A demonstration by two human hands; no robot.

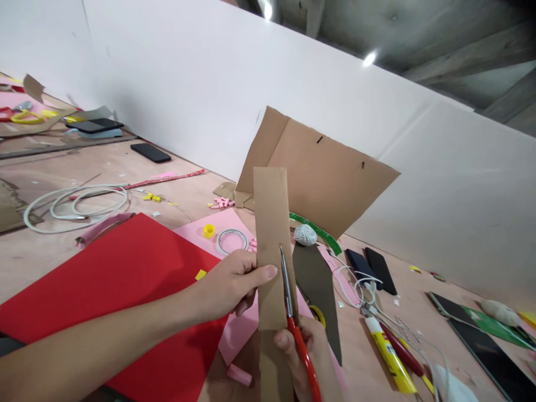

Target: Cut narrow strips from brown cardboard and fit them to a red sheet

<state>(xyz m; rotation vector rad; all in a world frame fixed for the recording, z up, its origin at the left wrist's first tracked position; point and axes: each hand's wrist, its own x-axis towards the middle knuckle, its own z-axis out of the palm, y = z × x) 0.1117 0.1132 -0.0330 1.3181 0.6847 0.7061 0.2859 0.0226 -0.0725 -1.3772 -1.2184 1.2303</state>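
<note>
The left hand [238, 282] pinches a long, narrow cardboard strip [270, 206], thumb laid flat on its face and the other fingers curled behind its left edge. The strip stands nearly upright in front of the person, above the counter [50, 257], with crosswise creases along its length. The right hand [307, 352] is closed around the red-handled scissors [288, 301] near the strip's lower right side; its thumb shows in front, while its remaining fingers are partly hidden. The scissors point upward, one blade visible along the right part of the strip and its tip near the upper crease. Whether the other blade lies behind the cardboard cannot be told.

Under the left forearm spreads a large red sheet [125, 279], beside pink paper [238, 335] that bears a tape roll [231, 242] and a small yellow cap [208, 230]. Beyond the strip, a creased cardboard panel [326, 173] with two short black marks leans against the white wall [167, 67]. To the strip's right, a silvery ball [305, 235] sits by a curved green band [330, 241], just above a dark grey sheet [312, 268]. Farther right lies a yellow glue tube [389, 354]; a coiled white cable [58, 202] rests at far left.
</note>
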